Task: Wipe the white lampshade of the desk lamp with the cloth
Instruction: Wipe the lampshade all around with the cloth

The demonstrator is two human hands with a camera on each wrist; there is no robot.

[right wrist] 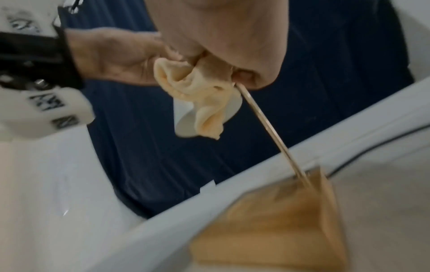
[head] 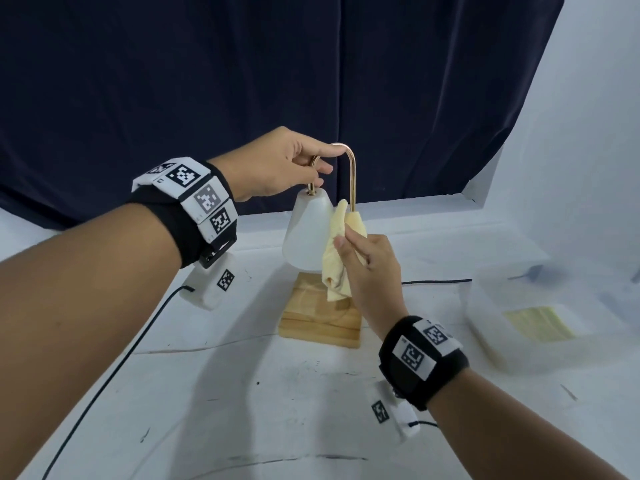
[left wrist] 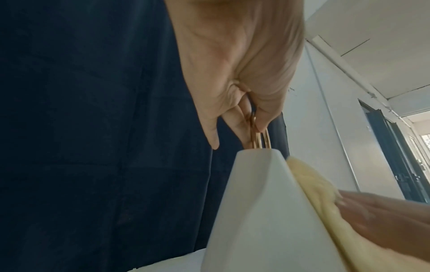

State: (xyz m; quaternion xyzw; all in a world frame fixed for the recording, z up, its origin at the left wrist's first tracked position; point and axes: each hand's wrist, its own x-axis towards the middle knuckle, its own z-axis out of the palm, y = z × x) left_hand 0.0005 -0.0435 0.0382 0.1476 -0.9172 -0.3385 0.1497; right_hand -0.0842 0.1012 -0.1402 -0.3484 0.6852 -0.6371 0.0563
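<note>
Wiping the lamp's white shade

The right hand (head: 372, 268) pinches the yellow cloth (head: 337, 251) against the lampshade (head: 304, 233), just left of it; the left hand (head: 277, 164) grips the gold tube (head: 351, 178).

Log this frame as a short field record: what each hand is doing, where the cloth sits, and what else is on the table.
left hand: grips the curved gold metal lamp arm above the shade
right hand: holds the crumpled pale yellow cloth
cloth position: against the right side of the white cone-shaped lampshade
lamp base: square light wooden block, standing on the white table
other: clear plastic box holding a folded yellow cloth, at right
</note>
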